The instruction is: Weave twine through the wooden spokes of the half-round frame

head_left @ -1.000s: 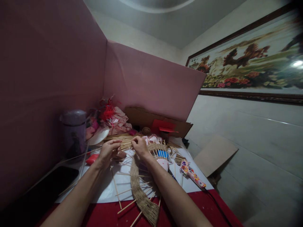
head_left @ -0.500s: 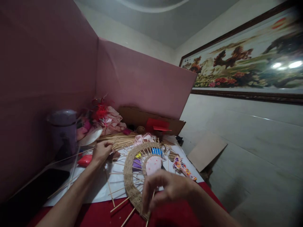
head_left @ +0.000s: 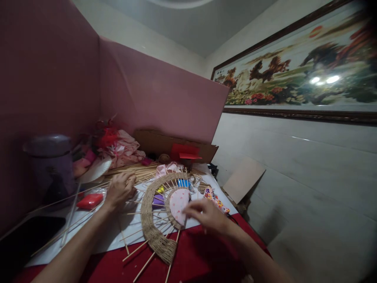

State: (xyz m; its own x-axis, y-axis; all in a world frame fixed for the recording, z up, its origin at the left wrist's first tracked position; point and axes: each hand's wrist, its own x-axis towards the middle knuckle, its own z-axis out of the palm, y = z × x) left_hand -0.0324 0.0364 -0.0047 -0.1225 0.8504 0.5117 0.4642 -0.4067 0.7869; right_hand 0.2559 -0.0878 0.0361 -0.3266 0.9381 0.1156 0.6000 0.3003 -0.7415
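A half-ring of woven twine (head_left: 150, 220) with thin sticks radiating through it lies on the white sheet and red cloth. Inside its curve sits a pale pink dotted half-round piece (head_left: 178, 204). My right hand (head_left: 206, 214) is at the straight edge of that pink piece, its fingers bent together; whatever lies between the fingertips is too small to make out. To the left of the weaving, my left hand (head_left: 119, 191) hovers low by the stick ends with its fingers curled, and what it holds, if anything, is hidden.
A purple lidded container (head_left: 51, 169) and dark phone-like slab (head_left: 35, 236) stand at left, near a red packet (head_left: 90, 201). Behind lie a stick bundle (head_left: 118, 171), pink cloth (head_left: 128, 147) and cardboard (head_left: 156, 139). A floral-patterned object (head_left: 216, 200) is at right.
My right hand has moved up from the lower weaving to the pink piece, and its fingers have drawn closer together. The view has shifted, so the scene sits further left.
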